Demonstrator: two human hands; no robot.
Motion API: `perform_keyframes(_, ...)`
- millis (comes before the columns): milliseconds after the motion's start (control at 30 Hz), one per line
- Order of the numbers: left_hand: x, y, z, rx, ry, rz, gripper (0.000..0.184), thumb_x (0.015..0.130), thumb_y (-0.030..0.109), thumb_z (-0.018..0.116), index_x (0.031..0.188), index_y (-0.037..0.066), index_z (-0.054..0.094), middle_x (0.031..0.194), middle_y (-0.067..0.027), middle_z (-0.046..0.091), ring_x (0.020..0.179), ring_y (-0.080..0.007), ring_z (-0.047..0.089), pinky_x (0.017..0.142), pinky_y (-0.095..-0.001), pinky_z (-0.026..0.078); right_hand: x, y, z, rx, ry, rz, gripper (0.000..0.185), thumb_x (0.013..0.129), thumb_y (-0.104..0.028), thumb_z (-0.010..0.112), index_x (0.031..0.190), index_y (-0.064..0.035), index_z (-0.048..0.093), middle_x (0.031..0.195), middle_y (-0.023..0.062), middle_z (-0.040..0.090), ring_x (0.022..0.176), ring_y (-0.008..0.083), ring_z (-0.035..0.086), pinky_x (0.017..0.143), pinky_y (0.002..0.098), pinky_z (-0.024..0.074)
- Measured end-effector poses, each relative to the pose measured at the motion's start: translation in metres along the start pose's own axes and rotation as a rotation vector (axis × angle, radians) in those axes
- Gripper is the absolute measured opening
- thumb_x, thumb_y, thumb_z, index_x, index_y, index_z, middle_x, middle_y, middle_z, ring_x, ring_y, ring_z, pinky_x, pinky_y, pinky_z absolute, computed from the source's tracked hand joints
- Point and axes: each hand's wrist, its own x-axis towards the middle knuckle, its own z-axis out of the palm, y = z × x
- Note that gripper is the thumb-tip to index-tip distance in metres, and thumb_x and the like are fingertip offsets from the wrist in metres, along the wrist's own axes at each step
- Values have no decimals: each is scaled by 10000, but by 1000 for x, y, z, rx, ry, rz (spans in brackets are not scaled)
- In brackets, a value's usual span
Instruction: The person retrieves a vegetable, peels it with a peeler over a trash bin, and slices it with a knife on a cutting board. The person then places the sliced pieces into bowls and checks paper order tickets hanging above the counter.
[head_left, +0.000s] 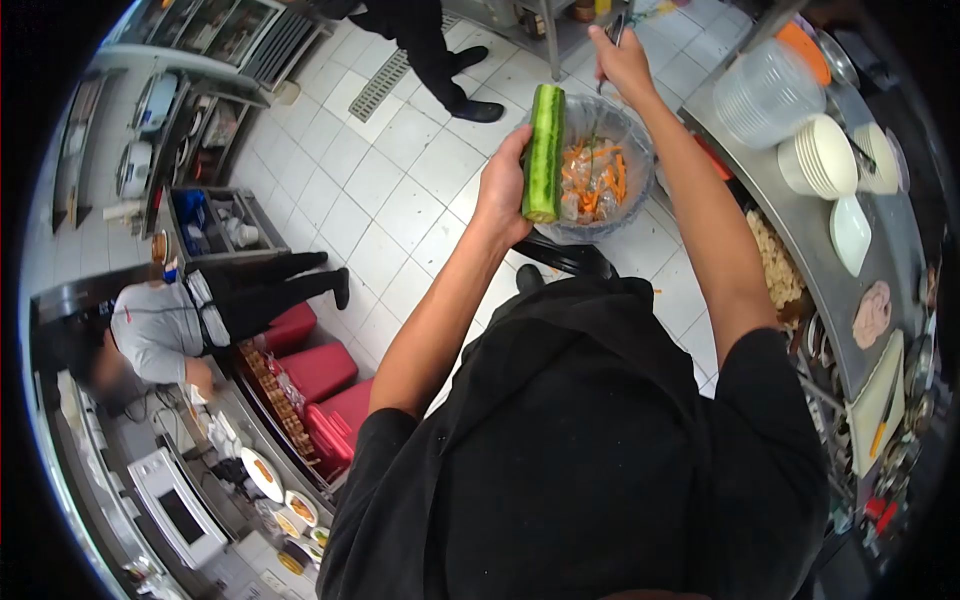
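Note:
A partly peeled cucumber stands lengthwise in my left hand, whose fingers wrap round it. Just right of it and lower down is a lined bin with orange peelings and clear plastic inside. My right hand is raised beyond the bin's far edge, its fingers closed round a slim tool that looks like a peeler. The tool and the cucumber are apart.
A steel counter on the right bears stacked clear containers, white bowls and a cutting board with a knife. At left, a person in grey stands by a counter with plates. Another person's dark legs are ahead.

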Motion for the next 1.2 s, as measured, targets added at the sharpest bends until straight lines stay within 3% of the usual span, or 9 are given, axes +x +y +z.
perform_keyframes(167,24,1,-7,101,57,174,285,886,272,506,971,3,550,832,-93,597,699,-159,581,618,-305,485,-89,-56,11,-108,-497,168,274,812,-226,681,896,-9,536,651,24,532,483,89,500,450,224,425)
perform_keyframes(267,18,2,-4,86,20,167,272,876,253,517,968,-1,548,845,-86,595,721,-158,581,636,-309,479,-97,-39,11,252,-459,319,235,801,-178,683,891,-1,558,671,24,535,500,80,485,472,214,425)
perform_keyframes(633,14,2,-24,173,-40,246,367,879,220,480,1154,-15,540,966,-105,598,780,-137,575,667,-268,472,-109,-39,19,214,-548,476,204,761,-155,717,822,11,616,694,68,579,494,86,479,482,246,445)
perform_keyframes(833,3,17,-43,175,2,238,405,885,213,442,1205,-28,502,960,-115,604,748,-152,574,663,-279,481,-99,-29,26,203,-340,488,243,756,-165,732,814,35,606,671,68,598,457,87,489,446,250,444)
perform_keyframes(933,3,28,-63,107,2,172,403,891,219,403,1188,-42,477,937,-142,610,720,-187,576,651,-309,493,-86,-24,14,-284,-270,351,282,802,-234,692,783,33,604,608,57,576,453,97,514,424,248,433)
perform_keyframes(1033,14,35,-77,-19,-63,107,407,932,275,339,1145,-55,444,917,-185,600,717,-235,572,640,-335,509,-86,-10,10,-336,-46,365,342,851,-301,631,813,35,580,614,52,551,439,110,502,403,268,423)
perform_keyframes(1100,23,30,-81,-206,-142,0,445,968,336,321,1136,-57,445,893,-176,577,735,-235,566,635,-336,518,-99,-15,12,-94,4,432,343,901,-320,562,889,21,530,634,51,522,459,132,495,449,292,445)
perform_keyframes(1167,31,22,-78,-251,-142,-69,474,980,379,310,1124,-51,449,874,-167,552,748,-237,561,629,-344,526,-116,-49,16,564,-15,388,307,940,-311,500,960,-5,474,654,55,498,483,149,466,537,330,465)
perform_keyframes(1200,33,19,-71,-246,-137,-89,452,980,365,323,1122,-43,454,863,-157,548,744,-240,559,627,-347,527,-127,-67,19,554,-8,389,307,940,-311,500,960,-5,474,654,55,498,483,149,466,537,330,465)
